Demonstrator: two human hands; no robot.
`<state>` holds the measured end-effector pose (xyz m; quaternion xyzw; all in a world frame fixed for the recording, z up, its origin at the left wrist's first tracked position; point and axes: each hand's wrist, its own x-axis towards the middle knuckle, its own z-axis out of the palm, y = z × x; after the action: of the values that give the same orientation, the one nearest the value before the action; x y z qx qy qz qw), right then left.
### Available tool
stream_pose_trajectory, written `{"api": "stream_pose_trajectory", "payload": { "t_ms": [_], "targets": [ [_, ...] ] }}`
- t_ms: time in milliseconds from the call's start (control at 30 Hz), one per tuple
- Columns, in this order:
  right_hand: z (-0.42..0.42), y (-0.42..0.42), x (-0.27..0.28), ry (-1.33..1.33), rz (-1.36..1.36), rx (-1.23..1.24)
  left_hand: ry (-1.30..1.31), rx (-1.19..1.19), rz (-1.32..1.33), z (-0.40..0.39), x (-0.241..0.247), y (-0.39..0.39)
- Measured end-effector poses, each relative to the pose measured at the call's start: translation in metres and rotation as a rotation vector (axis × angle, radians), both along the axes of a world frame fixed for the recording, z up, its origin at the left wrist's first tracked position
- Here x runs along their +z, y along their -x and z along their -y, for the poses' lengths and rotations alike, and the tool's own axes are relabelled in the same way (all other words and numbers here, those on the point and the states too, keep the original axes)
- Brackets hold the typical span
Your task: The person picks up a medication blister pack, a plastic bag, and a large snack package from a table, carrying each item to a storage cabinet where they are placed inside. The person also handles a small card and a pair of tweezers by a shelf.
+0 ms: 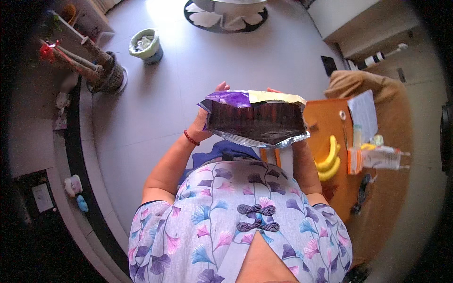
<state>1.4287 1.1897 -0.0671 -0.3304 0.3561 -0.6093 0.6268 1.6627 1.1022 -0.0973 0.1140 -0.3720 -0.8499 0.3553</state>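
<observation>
An opened foil bag (228, 98), purple and cream outside with a silvery edge, is held up in front of my chest. Its wide mouth faces up towards me, and the inside looks dark brown; I cannot tell whether that is contents or shaded lining. Around the bag's left side wraps my left hand (202, 124), with a red bead bracelet (191, 138) on the wrist. On the other side my right hand (273, 90) supports the bag from behind; most of it is hidden, with only fingertips showing above the far edge.
To the right is an orange-brown table (318, 116) with bananas (329, 162), a paper sheet (364, 115) and a clear plastic packet (380, 158). A lined waste bin (145, 47) and a potted plant (109, 74) stand on the floor at the upper left.
</observation>
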Motion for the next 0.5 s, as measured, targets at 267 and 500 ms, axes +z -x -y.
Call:
{"api": "stream_pose_trajectory", "payload": {
  "t_ms": [267, 500],
  "targets": [
    [0.158, 0.016, -0.002, -0.015, 0.024, 0.111, 0.073, 0.194, 0.203, 0.135, -0.015, 0.014],
    [0.284, 0.003, 0.015, 0.282, -0.359, 0.183, -0.079, 0.305, 0.11, 0.212, -0.025, -0.012]
  ]
}}
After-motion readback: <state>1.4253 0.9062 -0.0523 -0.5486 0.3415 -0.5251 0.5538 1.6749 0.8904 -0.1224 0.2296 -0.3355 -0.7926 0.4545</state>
